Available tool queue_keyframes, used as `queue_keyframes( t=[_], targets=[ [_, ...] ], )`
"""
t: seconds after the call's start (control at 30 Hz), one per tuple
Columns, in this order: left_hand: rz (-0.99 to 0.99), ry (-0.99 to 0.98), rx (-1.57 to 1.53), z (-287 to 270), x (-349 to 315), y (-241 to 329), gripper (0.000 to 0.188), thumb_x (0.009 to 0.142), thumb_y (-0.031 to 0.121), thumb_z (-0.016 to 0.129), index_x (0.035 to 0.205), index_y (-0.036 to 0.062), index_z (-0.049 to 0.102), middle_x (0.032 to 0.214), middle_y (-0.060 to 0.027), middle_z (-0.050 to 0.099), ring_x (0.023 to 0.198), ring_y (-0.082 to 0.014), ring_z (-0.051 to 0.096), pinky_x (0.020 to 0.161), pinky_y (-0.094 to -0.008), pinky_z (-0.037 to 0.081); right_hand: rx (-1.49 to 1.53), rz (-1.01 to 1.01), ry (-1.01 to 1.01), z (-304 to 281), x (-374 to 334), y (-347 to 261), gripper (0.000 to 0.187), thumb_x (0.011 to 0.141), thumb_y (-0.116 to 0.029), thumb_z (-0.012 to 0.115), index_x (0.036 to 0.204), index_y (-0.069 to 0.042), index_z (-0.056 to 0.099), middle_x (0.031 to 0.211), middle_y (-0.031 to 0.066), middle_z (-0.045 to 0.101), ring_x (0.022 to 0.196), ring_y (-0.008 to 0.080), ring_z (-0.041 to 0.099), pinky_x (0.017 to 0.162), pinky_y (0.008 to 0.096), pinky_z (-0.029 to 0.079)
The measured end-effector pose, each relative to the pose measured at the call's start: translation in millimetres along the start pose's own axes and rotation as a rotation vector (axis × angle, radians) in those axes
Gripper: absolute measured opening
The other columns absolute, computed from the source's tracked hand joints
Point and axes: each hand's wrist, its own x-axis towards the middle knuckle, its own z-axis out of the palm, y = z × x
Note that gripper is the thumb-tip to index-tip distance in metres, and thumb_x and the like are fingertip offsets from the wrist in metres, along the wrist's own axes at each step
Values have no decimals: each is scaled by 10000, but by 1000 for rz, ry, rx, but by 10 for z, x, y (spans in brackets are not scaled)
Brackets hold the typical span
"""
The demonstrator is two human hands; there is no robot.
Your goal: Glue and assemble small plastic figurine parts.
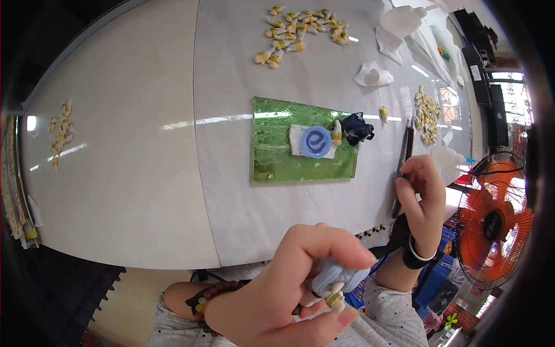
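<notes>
Blue-and-cream piece (341, 276) sits gripped in our left hand (295, 283), cream end toward our body; our right hand (426, 194), farther off, curls at a dark tool (410, 141), whether gripping we cannot tell.

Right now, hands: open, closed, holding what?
Left hand: closed on a light-blue and cream piece.
Right hand: curled at the black tool; grip unclear.
</notes>
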Motion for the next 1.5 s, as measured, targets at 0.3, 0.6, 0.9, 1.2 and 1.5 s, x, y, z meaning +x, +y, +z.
queue_keyframes(
  t=[0.3, 0.6, 0.9, 1.2, 1.5],
  targets=[
    [-50, -25, 21, -1, -31, 36, 461, 762, -40, 553, 1148, 5, 305, 1047, -78, 413, 631, -12, 343, 561, -151, 313, 1160, -606, 186, -164, -251, 145, 352, 812, -419, 566, 958, -115, 466, 819, 71, 576, 781, 159, 539, 582, 256, 401],
    [-26, -24, 65, -15, -23, 28, 460, 757, -51, 556, 1143, 4, 314, 1045, -79, 428, 614, -11, 342, 551, -147, 305, 1337, -498, -28, 215, -216, -371, 325, 759, -213, 678, 991, -86, 489, 743, 76, 499, 560, 106, 481, 445, 190, 375],
    [14, 193, 11, 122, 17, -1, 444, 702, 50, 680, 1000, 31, 350, 747, -163, 457, 531, -71, 416, 473, -166, 302, 1152, -589, -114, 285, -169, -439, 240, 718, -232, 725, 716, -50, 569, 550, 56, 518, 459, 110, 469, 375, 188, 352],
    [-87, 13, 59, 62, 76, 83, 451, 708, 50, 659, 1026, 18, 341, 786, -199, 473, 531, -92, 422, 467, -185, 322, 892, -855, -277, 240, -39, -453, 250, 715, -182, 724, 808, -4, 575, 655, 121, 606, 511, 156, 554, 426, 194, 424],
    [-138, -200, -1, -56, 35, 58, 446, 814, 52, 554, 1158, -34, 283, 1067, -78, 371, 938, -90, 378, 789, -207, 310, 948, -872, -429, 191, 72, -411, 232, 649, -122, 770, 795, 5, 641, 667, 120, 609, 538, 133, 548, 448, 174, 434]
  ],
)
